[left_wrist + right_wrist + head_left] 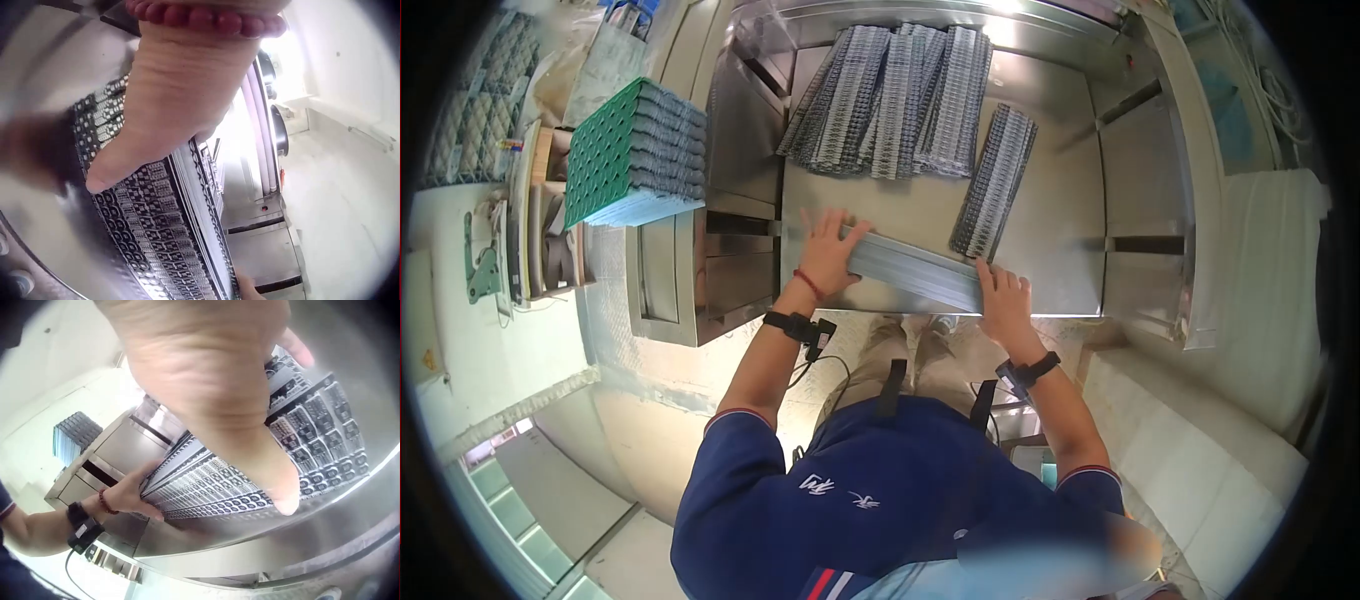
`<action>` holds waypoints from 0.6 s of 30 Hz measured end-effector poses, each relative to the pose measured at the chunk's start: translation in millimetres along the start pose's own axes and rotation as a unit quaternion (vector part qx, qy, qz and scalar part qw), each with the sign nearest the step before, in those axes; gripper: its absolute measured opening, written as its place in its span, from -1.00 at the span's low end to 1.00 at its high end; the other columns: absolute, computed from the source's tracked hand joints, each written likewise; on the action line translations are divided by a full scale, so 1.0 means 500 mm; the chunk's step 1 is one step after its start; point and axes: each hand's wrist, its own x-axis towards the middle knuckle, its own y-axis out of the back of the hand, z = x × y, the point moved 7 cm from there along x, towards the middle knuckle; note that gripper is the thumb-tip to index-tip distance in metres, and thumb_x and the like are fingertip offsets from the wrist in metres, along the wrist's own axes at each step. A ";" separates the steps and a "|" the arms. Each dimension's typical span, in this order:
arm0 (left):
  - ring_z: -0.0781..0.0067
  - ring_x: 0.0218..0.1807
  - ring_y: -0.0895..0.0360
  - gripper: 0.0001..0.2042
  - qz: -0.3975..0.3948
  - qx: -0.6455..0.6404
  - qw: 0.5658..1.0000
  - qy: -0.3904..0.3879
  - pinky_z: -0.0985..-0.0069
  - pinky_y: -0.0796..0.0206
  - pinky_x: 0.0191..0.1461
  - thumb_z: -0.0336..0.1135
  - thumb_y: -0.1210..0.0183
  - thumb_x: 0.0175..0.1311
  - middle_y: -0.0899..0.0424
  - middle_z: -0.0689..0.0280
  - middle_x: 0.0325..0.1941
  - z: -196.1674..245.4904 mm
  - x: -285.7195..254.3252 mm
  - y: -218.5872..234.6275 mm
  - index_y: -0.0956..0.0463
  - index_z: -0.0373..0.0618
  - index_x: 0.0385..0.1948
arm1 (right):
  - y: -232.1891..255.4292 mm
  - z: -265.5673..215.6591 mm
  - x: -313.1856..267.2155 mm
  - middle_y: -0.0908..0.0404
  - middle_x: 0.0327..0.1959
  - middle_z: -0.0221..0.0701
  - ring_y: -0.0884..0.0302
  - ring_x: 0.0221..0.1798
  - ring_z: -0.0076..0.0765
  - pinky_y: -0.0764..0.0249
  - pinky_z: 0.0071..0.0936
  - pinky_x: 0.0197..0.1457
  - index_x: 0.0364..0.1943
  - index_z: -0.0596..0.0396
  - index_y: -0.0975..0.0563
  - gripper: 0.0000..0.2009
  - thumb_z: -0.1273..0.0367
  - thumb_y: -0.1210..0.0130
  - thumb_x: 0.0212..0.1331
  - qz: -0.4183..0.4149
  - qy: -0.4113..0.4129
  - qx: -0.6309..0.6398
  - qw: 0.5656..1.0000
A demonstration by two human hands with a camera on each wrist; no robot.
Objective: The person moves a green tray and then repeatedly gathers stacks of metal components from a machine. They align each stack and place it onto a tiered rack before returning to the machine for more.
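Observation:
A long stack of thin, patterned metal strips (915,272) lies crosswise near the front of the steel table, its smooth grey side showing in the head view. My left hand (828,258) grips the stack's left end, with the thumb along its near side in the left wrist view. At the opposite end, my right hand (1005,305) holds it, thumb pressed against the patterned edges (331,434) in the right wrist view. Just beyond the right hand, a separate stack of strips (993,180) lies at a slant. The far fingers are partly hidden behind the held stack.
Several more strip stacks (895,110) lie side by side at the back of the steel table (1055,200). Raised metal walls (745,150) border it. To the left stands a pile of green and grey trays (605,160). The table's front edge (1060,314) is close to the body.

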 end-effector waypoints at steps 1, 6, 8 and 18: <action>0.02 0.25 -0.10 -0.16 0.019 0.011 0.999 0.031 0.11 0.16 0.38 -0.21 -0.46 -0.50 -0.20 0.10 0.14 -0.012 -0.005 0.006 -0.28 0.16 0.08 | -0.014 0.008 -0.007 -0.33 0.02 -0.31 -0.27 0.12 -0.21 -0.20 -0.17 0.13 0.21 -0.03 -0.16 -0.12 0.32 -0.34 -0.39 -0.001 -0.008 0.005 1.000; -0.11 0.30 -0.01 -0.12 0.045 -0.142 0.987 0.056 0.16 -0.02 0.32 -0.32 -0.48 -0.52 0.01 0.02 0.27 -0.070 -0.005 -0.042 -0.27 0.13 0.10 | -0.025 0.065 -0.029 -0.17 0.15 -0.24 -0.12 0.22 -0.07 -0.13 -0.15 0.25 0.24 -0.07 -0.07 0.03 0.36 -0.43 -0.53 0.071 -0.098 0.191 0.974; -0.14 0.29 -0.02 -0.11 0.017 -0.210 0.977 0.029 0.22 -0.13 0.27 -0.37 -0.48 -0.52 0.05 0.01 0.29 -0.065 0.000 -0.065 -0.25 0.04 0.11 | -0.040 0.074 -0.030 -0.15 0.15 -0.20 -0.09 0.23 -0.03 -0.14 -0.16 0.27 0.23 -0.02 -0.06 0.06 0.38 -0.44 -0.58 0.107 -0.108 0.292 0.944; -0.05 0.15 -0.19 -0.13 0.038 -0.234 0.972 -0.014 0.24 -0.18 0.20 -0.35 -0.47 -0.48 -0.13 0.04 0.13 -0.040 0.011 -0.053 -0.21 -0.07 0.08 | -0.076 0.081 -0.027 -0.21 0.08 -0.18 -0.14 0.20 0.00 -0.22 -0.21 0.26 0.20 0.07 -0.05 0.08 0.42 -0.46 -0.64 0.149 -0.093 0.392 0.903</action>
